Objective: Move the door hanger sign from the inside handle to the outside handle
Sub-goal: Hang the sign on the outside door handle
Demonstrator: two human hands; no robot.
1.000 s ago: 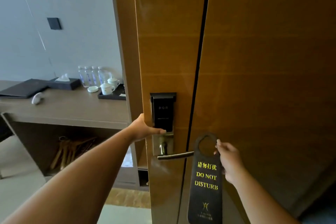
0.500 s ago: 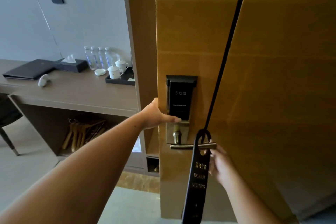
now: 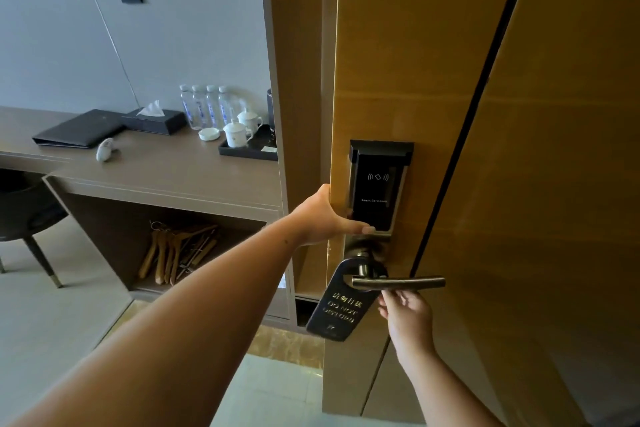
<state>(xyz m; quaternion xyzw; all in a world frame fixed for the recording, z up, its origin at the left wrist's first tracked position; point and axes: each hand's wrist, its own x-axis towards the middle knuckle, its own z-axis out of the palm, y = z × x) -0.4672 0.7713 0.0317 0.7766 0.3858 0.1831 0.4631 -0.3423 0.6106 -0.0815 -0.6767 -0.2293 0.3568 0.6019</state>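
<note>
A black door hanger sign [image 3: 341, 308] with gold "DO NOT DISTURB" lettering hangs on the metal lever handle [image 3: 398, 282] of the wooden door [image 3: 408, 62], tilted down to the left. Its loop is around the handle's neck, under the black card lock [image 3: 377, 185]. My right hand [image 3: 407, 314] is just below the lever, fingertips at the sign's right edge; I cannot tell if they still pinch it. My left hand [image 3: 323, 218] grips the door's edge, thumb lying across the bottom of the card lock.
Through the doorway stands a wooden desk [image 3: 156, 173] with a black folder, tissue box, water bottles [image 3: 204, 107] and a tray of white cups [image 3: 242, 135]. Wooden hangers [image 3: 176, 253] lie in the shelf below. A dark chair [image 3: 24, 215] is at the left.
The sign's loop has gone fully onto the lever and slid to its neck. The sign has swung left and tilted. My right hand has dropped under the lever. The camera moved closer.
</note>
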